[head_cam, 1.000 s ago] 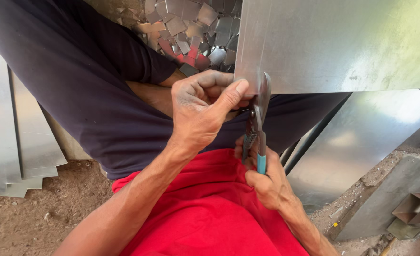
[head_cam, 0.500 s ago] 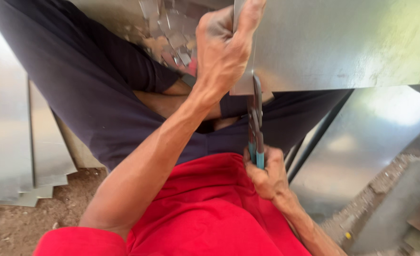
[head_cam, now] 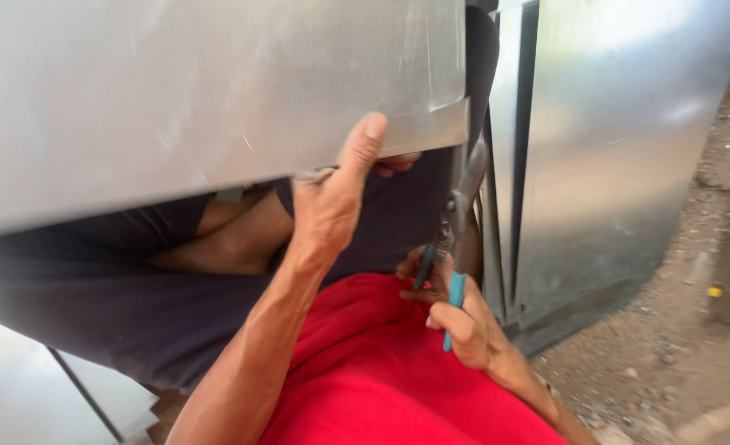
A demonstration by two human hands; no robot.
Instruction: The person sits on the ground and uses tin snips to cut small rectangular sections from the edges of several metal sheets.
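Nearest the camera, the red shirt [head_cam: 398, 371] fills the lower frame, and both forearms rise from it. The right hand [head_cam: 455, 317] is wrapped around the teal-handled metal snips [head_cam: 451, 247], handles squeezed near together and blades pointing up toward the lower right corner of the sheet, placed so the tool can meet the metal's edge. The left hand [head_cam: 336, 194] pinches the large flat grey sheet of metal [head_cam: 200, 99] along its bottom edge, thumb pressed flat on the front face and fingers curled behind, steadying it against flexing. The sheet rests across the dark-trousered lap [head_cam: 117, 305], tilted toward the head. Beyond, more upright grey metal panels [head_cam: 612, 165] lean at the right, beside bare dirt ground [head_cam: 670, 363].
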